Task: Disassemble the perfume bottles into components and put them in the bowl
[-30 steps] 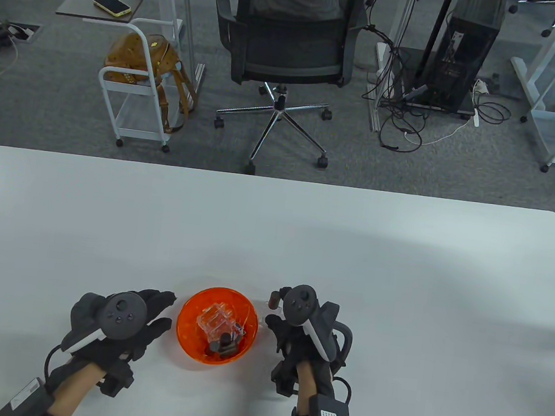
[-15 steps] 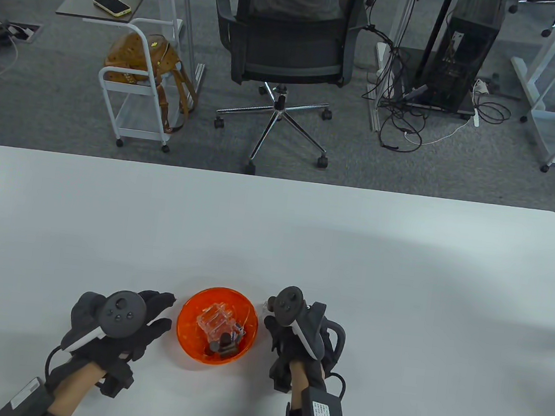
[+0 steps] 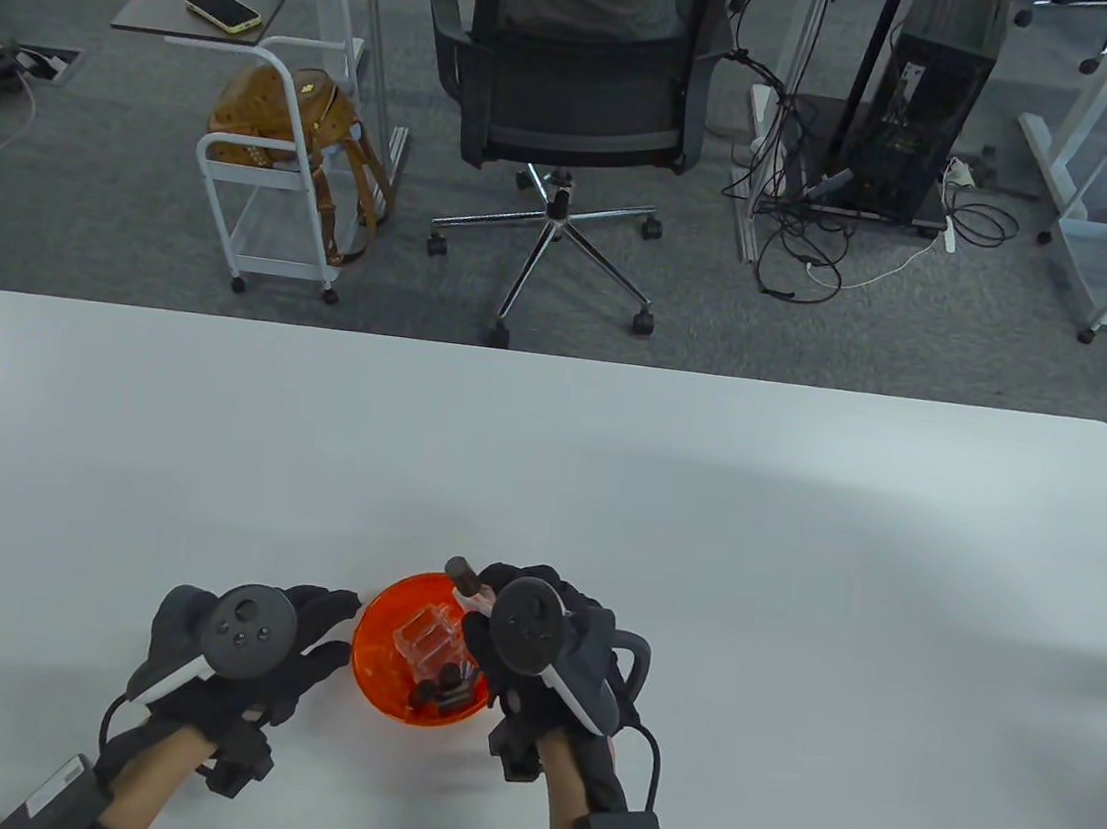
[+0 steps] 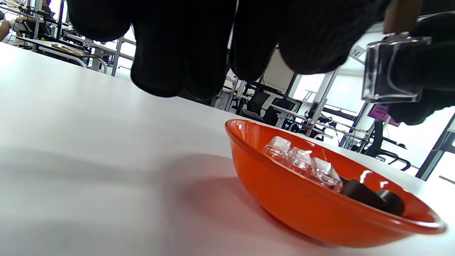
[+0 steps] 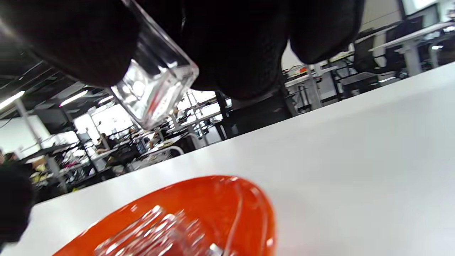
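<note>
From above, the right hand [image 3: 529, 631] holds a clear bottle [image 3: 475, 601] with its brown cap over the orange bowl [image 3: 376, 654] on the worktop; the left hand [image 3: 288, 644] rests beside the bowl, fingers relaxed and empty.

The left wrist view shows the bottle [image 4: 391, 71] well above the glass pieces [image 4: 302, 160] already inside.

The right wrist view shows the fingers [image 5: 71, 42] gripping the bottle [image 5: 156, 89]. The cap likely needs pulling off first; lower gently before letting go.

We can read only "14" on a small white tag [image 4: 356, 52], upper right of the left wrist view.
</note>
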A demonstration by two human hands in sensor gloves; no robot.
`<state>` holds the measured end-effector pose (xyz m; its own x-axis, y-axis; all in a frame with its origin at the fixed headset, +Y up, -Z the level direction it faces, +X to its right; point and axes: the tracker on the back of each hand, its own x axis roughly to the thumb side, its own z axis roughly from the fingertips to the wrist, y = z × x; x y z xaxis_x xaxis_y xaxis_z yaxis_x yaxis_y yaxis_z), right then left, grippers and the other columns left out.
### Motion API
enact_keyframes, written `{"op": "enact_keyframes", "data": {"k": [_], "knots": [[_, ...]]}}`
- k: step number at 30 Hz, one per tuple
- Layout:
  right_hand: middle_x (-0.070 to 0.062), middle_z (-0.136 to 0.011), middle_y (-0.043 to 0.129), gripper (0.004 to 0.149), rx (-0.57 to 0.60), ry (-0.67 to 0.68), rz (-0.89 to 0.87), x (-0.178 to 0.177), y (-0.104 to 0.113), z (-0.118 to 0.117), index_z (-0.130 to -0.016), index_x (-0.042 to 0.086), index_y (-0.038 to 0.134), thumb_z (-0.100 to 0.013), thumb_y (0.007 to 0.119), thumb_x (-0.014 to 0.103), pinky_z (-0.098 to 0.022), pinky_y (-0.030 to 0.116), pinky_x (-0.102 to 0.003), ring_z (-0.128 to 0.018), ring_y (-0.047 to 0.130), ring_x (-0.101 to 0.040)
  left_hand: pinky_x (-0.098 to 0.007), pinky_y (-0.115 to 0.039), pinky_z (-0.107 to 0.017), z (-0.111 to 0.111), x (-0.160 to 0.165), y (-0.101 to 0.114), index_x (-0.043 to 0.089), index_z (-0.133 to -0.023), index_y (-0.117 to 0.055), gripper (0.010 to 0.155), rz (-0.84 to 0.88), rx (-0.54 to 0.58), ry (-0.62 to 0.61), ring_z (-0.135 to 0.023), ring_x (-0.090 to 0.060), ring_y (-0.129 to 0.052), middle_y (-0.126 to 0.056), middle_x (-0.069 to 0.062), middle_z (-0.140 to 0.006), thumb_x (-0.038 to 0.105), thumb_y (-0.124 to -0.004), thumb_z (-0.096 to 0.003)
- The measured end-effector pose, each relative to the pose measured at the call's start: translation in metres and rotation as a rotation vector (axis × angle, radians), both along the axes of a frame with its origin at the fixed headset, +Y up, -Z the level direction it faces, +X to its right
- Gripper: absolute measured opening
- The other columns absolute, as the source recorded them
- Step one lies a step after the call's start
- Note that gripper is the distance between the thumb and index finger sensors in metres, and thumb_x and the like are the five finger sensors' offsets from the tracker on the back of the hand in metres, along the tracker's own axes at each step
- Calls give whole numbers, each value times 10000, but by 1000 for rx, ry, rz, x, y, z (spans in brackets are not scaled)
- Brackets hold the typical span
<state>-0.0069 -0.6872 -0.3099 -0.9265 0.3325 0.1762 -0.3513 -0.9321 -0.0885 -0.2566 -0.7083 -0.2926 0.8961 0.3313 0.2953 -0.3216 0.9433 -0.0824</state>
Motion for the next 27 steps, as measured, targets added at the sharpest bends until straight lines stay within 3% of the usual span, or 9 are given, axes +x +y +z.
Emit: {"op": "enact_keyframes", "data": {"k": [9, 12, 15, 19, 22, 27], "knots": [[66, -846, 902, 545, 23, 138, 248, -50, -11, 13, -834, 329, 769, -327, 858, 507, -630, 769, -520, -650, 1016, -114, -607, -674, -651, 6, 6, 9, 240, -1053, -712, 673, 212, 63, -74, -810, -366, -967, -911, -135, -977, 477, -809, -431], [67, -845, 897, 546, 39, 162, 277, -58, -11, 18, -834, 337, 770, -324, 860, 508, -635, 762, -524, -648, 1006, -113, -602, -700, -630, 8, 9, 10, 259, -1013, -759, 645, 260, 97, -94, -742, -343, -1009, -969, -127, -900, 475, -848, -411], [69, -841, 895, 548, 39, 160, 271, -58, -10, 18, -834, 342, 775, -321, 858, 514, -639, 759, -525, -646, 1002, -108, -584, -747, -601, 9, 10, 15, 258, -906, -866, 528, 256, 152, -80, -653, -299, -1059, -1032, -72, -796, 424, -879, -405], [67, -849, 889, 540, 34, 82, 282, -37, -7, 9, -831, 342, 780, -323, 858, 509, -638, 756, -531, -659, 1001, -116, -597, -734, -599, 10, 3, 21, 239, -913, -875, 533, 316, 183, -27, -656, -317, -1042, -1017, -98, -800, 414, -872, -410], [40, -890, 896, 539, 9, -2, 209, -12, -3, 2, -833, 325, 780, -330, 854, 504, -629, 773, -524, -711, 1026, -140, -614, -689, -628, 10, 10, 14, 245, -944, -876, 543, 202, 139, -32, -714, -342, -994, -962, -124, -859, 389, -869, -421], [36, -837, 943, 546, -3, -65, 106, 9, 2, -3, -841, 304, 770, -335, 853, 492, -595, 812, -503, -657, 1075, -132, -629, -629, -672, 13, 46, -9, 244, -1001, -826, 564, -136, 82, -192, -799, -369, -938, -908, -137, -939, 326, -844, -444]]}}
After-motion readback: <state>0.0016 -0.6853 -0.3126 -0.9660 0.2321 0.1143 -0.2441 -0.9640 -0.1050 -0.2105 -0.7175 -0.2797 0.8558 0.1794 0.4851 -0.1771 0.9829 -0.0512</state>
